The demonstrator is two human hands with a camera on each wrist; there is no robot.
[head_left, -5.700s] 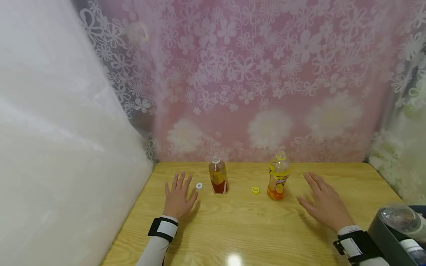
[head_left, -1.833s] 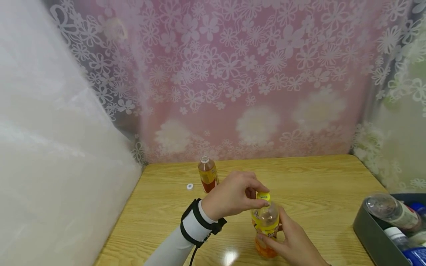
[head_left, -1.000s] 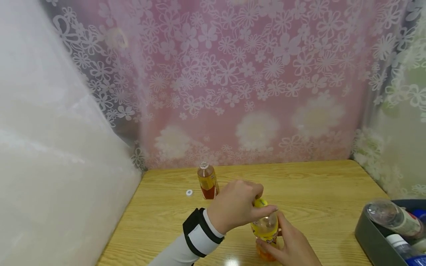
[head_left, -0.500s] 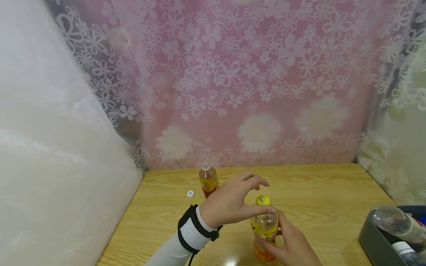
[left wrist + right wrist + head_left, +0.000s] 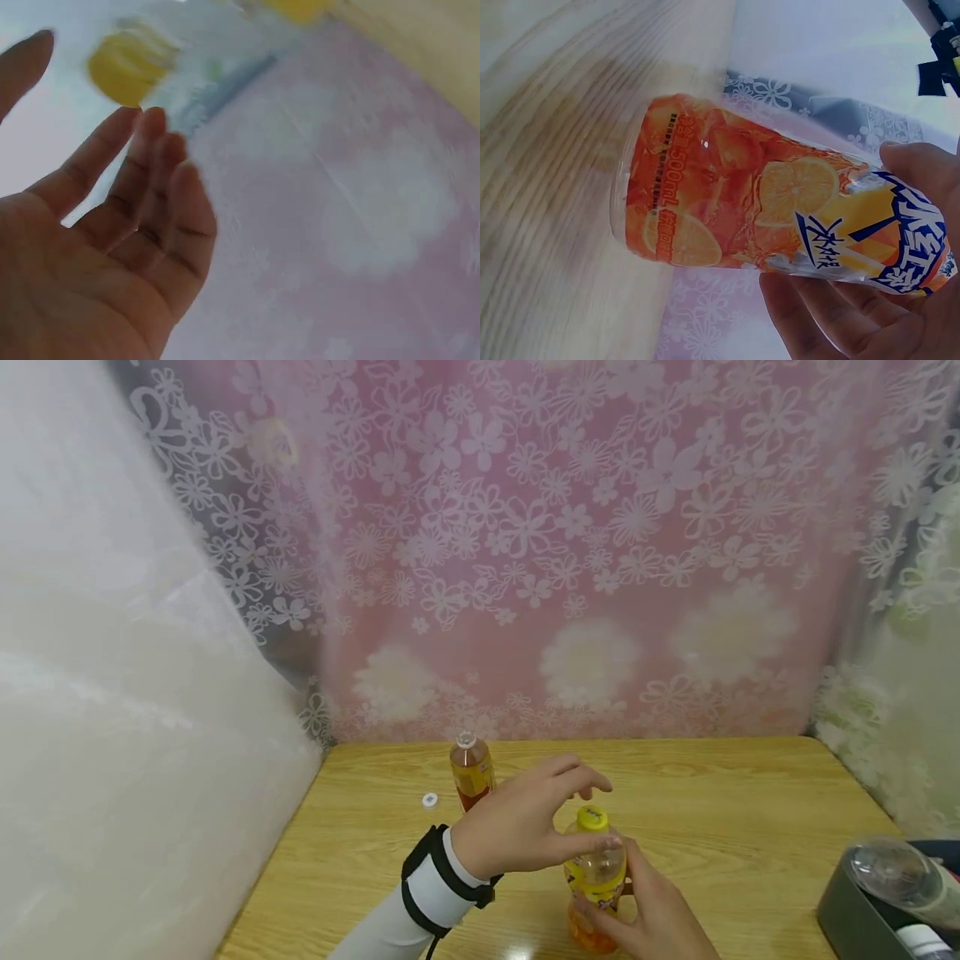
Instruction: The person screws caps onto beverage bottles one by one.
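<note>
In the head view my right hand grips a drink bottle low on its body. It is an orange-and-yellow labelled plastic bottle, upright at the front of the table. A yellow cap sits on its mouth. My left hand is held over the bottle with fingers spread and raised, the thumb beside the neck. In the left wrist view a gap shows between the thumb and the fingers, with the blurred yellow cap beyond. In the right wrist view, thumb and fingers go round the orange-slice label.
Behind my left hand stands an uncapped bottle of reddish-brown drink, partly hidden. Its left neighbour is a white cap lying on the wooden table. A dark grey bin with several bottles stands at the right edge.
Both hands were empty over the table at first, with the yellow cap lying beside the bottle. The bottle came nearer in my right hand, now capped; my left fingers turned the cap, then opened off it.
</note>
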